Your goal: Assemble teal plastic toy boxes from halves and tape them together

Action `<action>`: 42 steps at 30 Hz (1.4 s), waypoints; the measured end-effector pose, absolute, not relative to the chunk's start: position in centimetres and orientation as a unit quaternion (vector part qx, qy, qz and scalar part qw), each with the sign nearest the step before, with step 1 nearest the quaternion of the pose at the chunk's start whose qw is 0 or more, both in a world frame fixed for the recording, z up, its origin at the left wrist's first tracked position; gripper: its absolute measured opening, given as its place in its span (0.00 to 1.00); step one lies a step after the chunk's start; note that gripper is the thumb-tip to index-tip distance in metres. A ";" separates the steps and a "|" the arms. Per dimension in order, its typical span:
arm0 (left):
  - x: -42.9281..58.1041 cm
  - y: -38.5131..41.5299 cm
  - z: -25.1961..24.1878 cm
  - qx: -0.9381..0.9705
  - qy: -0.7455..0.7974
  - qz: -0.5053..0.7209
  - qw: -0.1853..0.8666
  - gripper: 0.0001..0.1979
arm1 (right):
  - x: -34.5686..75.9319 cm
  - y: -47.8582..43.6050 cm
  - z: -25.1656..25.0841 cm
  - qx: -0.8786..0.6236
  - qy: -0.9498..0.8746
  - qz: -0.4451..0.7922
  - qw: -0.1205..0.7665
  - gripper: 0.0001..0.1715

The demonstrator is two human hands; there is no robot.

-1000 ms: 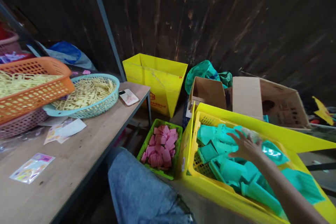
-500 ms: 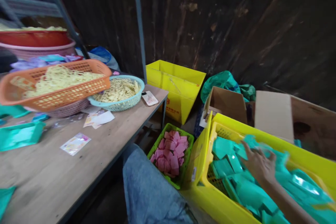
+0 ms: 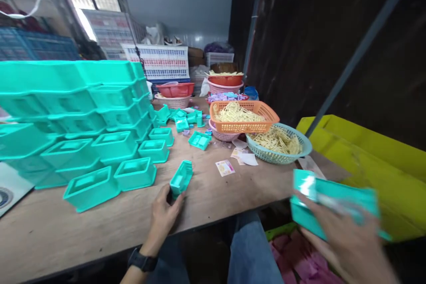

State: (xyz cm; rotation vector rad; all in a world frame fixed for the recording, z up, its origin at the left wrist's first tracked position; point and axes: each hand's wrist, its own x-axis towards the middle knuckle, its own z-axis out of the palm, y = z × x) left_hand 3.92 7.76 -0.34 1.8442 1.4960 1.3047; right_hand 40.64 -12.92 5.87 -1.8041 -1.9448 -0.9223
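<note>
My left hand (image 3: pixel 166 211), with a dark watch on the wrist, grips the near end of a small turquoise plastic tray (image 3: pixel 182 176) at the tabletop. Off the table's right edge, my right hand (image 3: pixel 342 230) is closed on turquoise plastic pieces (image 3: pixel 336 191); they are smeared by motion, so their number is unclear. Stacked turquoise plastic boxes (image 3: pixel 116 111) rise on the left, with several single ones along the stack's front. Another turquoise piece (image 3: pixel 199 140) lies farther back on the wooden table (image 3: pixel 213 199).
An orange basket (image 3: pixel 266 113) and a light blue basket (image 3: pixel 299 144) hold pale strands. A printed card (image 3: pixel 225 167) lies before them. Yellow boxes (image 3: pixel 396 177) stand at the right, and pink pieces (image 3: pixel 299 257) sit below the table edge. Loose turquoise parts (image 3: pixel 181 123) lie farther back.
The view has swung left from the yellow crate to the table. My right hand has come out of the crate with turquoise pieces. My left hand and the box stack have come into view.
</note>
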 end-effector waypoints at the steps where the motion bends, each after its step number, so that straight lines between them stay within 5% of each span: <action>1: 3.9 7.6 -0.3 0.666 0.533 0.474 0.218 0.20 | 39.4 -10.3 6.1 -0.614 -0.708 -0.316 0.150 0.31; 5: 3.8 7.4 -0.3 0.672 0.519 0.480 0.222 0.16 | 35.1 0.5 5.3 -0.574 -0.747 -0.299 0.152 0.42; 9: 3.8 7.5 -0.7 0.667 0.519 0.486 0.222 0.15 | 34.3 5.1 3.7 -0.578 -0.728 -0.315 0.194 0.38; 19: 4.3 7.2 -1.2 0.654 0.516 0.497 0.245 0.11 | 36.6 4.0 0.9 -0.621 -0.668 -0.278 0.300 0.24; 26: 4.3 7.0 -1.0 0.648 0.510 0.506 0.254 0.09 | 38.3 6.0 3.9 -0.651 -0.615 -0.289 0.338 0.21; 36: 3.3 3.1 -0.7 0.655 0.532 0.473 0.255 0.05 | 29.1 -1.1 -0.5 -0.491 -0.771 -0.212 0.346 0.16; 38: 2.9 2.3 -0.9 0.652 0.533 0.472 0.259 0.09 | 27.7 -1.3 -1.4 -0.479 -0.785 -0.200 0.338 0.18; 42: 1.9 2.5 -0.9 0.634 0.521 0.491 0.291 0.35 | 27.9 -0.9 -1.8 -0.473 -0.802 -0.181 0.316 0.24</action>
